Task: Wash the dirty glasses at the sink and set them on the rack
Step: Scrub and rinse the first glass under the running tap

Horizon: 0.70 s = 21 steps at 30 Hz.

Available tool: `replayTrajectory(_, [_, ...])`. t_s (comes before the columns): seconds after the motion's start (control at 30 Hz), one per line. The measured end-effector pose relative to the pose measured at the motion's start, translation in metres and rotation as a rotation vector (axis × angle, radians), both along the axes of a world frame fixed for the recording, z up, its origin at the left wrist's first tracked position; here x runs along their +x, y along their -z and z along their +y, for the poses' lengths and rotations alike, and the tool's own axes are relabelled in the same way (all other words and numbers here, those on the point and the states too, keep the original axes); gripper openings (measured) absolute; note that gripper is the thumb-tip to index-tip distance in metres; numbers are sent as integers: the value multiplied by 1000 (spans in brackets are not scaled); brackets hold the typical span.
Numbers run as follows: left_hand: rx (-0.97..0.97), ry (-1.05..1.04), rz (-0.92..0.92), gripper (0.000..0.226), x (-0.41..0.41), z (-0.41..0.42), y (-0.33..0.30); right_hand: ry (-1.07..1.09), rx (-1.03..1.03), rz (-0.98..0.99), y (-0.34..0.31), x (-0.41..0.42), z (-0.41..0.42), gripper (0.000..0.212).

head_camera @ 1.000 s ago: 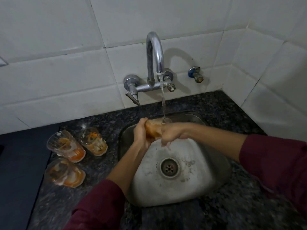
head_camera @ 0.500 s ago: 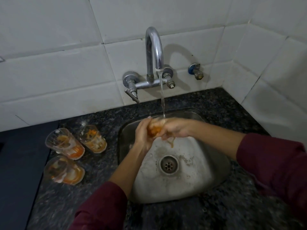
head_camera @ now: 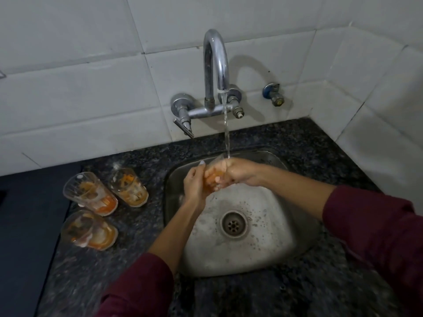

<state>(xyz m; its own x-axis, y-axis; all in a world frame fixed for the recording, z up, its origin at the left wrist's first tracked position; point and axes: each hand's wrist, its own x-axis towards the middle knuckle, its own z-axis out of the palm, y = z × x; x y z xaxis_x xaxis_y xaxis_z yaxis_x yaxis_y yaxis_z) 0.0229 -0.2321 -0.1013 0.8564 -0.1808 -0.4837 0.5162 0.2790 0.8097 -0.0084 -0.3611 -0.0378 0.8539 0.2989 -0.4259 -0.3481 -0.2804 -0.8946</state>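
Note:
Over the steel sink [head_camera: 270, 252] I hold a clear glass with orange residue [head_camera: 212, 177] under the running tap [head_camera: 216, 72]. My left hand [head_camera: 194, 186] grips it from the left. My right hand [head_camera: 238, 173] wraps it from the right, fingers curled over its side. Water falls onto the glass's rim by my right hand. Three more dirty glasses stand on the counter left of the sink: one at the back [head_camera: 129, 187], one in the middle [head_camera: 89, 193], one nearest me [head_camera: 88, 229]. No rack is in view.
Dark speckled granite counter [head_camera: 309, 143] surrounds the sink. White tiled walls rise behind and at the right. A small valve [head_camera: 274, 94] sticks out of the wall right of the tap. A dark surface [head_camera: 25, 225] lies left of the counter.
Both hands have stayed under the stream, turning the glass; my right hand has shifted over its side. The camera has tipped slightly.

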Motion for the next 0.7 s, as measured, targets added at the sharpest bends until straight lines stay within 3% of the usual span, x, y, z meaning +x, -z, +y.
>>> replayTrajectory(0.03, [73, -5, -40, 25, -1, 1, -2, 32, 62, 35, 4, 0, -1, 43])
replayTrajectory(0.1, [187, 25, -20, 31, -1, 5, -2, -37, -22, -45, 14, -10, 1, 43])
replayTrajectory(0.23, [154, 155, 220, 22, -9, 11, 7, -517, -667, -502, 43, -25, -9, 37])
replayTrajectory(0.3, [101, 227, 341, 25, -9, 16, 11, -543, -837, -595, 48, -28, -13, 33])
replayTrajectory(0.37, [22, 297, 473, 36, -8, 21, 12, -311, -742, -663, 49, -31, -15, 27])
replayTrajectory(0.43, [-8, 349, 540, 43, -7, 25, 10, -48, -536, -605, 50, -34, -14, 21])
replayTrajectory(0.57, [327, 526, 239, 30, -13, 32, 5, 188, -147, -357, 57, -39, -11, 15])
replayTrajectory(0.63, [324, 599, 175, 35, -16, 34, 9, 245, 35, -234, 58, -39, -10, 14])
replayTrajectory(0.7, [226, 662, 259, 49, -21, 35, 8, 253, 154, -128, 60, -42, -9, 8])
